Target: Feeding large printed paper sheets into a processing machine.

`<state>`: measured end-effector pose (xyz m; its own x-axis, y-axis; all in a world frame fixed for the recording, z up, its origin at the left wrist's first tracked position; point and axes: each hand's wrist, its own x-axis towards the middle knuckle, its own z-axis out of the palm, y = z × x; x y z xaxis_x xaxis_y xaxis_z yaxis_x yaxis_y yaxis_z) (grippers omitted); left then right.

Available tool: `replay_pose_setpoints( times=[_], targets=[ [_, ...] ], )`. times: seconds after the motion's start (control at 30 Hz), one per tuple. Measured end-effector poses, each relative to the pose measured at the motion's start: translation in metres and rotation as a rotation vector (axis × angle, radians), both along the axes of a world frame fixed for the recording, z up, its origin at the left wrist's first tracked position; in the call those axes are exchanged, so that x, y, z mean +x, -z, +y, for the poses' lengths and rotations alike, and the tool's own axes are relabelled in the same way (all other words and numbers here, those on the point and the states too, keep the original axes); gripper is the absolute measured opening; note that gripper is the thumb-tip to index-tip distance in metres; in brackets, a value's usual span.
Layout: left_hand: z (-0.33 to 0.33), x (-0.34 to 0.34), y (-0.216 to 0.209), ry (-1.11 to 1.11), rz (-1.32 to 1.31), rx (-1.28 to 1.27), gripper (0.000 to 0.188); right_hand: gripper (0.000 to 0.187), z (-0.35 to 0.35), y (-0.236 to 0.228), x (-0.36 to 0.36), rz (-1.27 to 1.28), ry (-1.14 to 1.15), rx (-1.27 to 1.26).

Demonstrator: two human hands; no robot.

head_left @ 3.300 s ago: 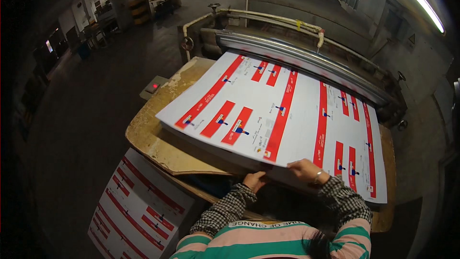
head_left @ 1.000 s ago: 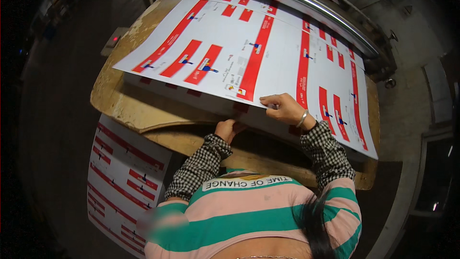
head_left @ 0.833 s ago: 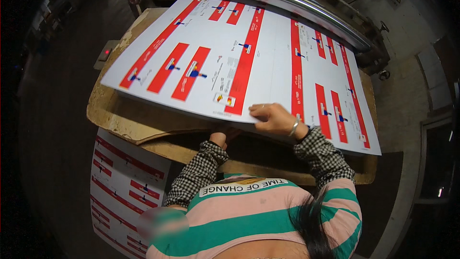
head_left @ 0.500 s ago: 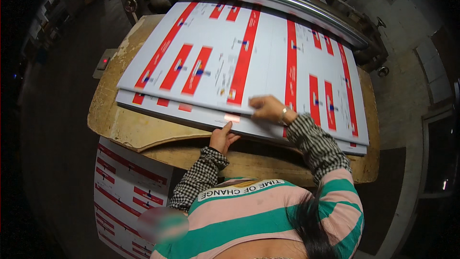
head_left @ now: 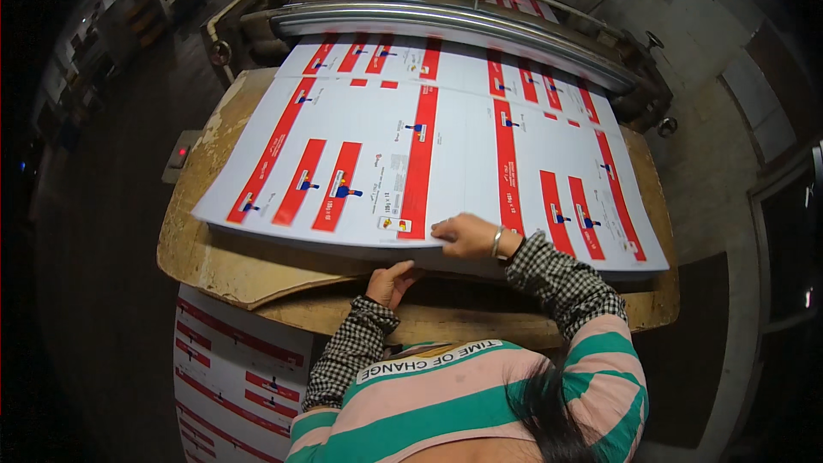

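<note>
The sheet [head_left: 463, 163] was found atop the stack [head_left: 343, 251] on the worktop [head_left: 201, 261], before the roller [head_left: 454, 22]. Its near edge was pinched by the right hand [head_left: 470, 236]. The left hand [head_left: 391, 284] was placed by the stack's near edge; its grip could not be determined.

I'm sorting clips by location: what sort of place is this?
Probably a printing or packaging workshop: printed sheets on a wooden table, a metal roller beyond them, and another printed sheet at lower left.
</note>
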<state>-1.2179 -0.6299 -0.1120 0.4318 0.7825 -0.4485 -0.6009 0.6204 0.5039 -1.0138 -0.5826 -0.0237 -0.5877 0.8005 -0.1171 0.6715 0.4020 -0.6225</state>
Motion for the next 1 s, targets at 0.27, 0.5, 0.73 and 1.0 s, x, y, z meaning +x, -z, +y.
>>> replay_pose_setpoints(
  times=[0.27,0.5,0.73,1.0],
  targets=[
    [0.002,0.009,-0.002,-0.148,0.161,-0.061,0.036,0.035,-0.016,-0.04,-0.003,0.056,0.031,-0.029],
    [0.006,0.009,0.002,-0.153,0.126,-0.066,0.033,0.04,-0.006,-0.003,-0.002,-0.014,0.027,-0.139],
    [0.001,0.009,-0.003,-0.096,0.196,-0.034,0.03,0.031,0.049,0.028,-0.002,-0.129,0.371,0.006],
    [0.0,-0.006,-0.003,0.048,0.119,0.05,0.017,0.075,-0.017,0.022,-0.018,-0.306,-0.032,0.173]
  ],
)
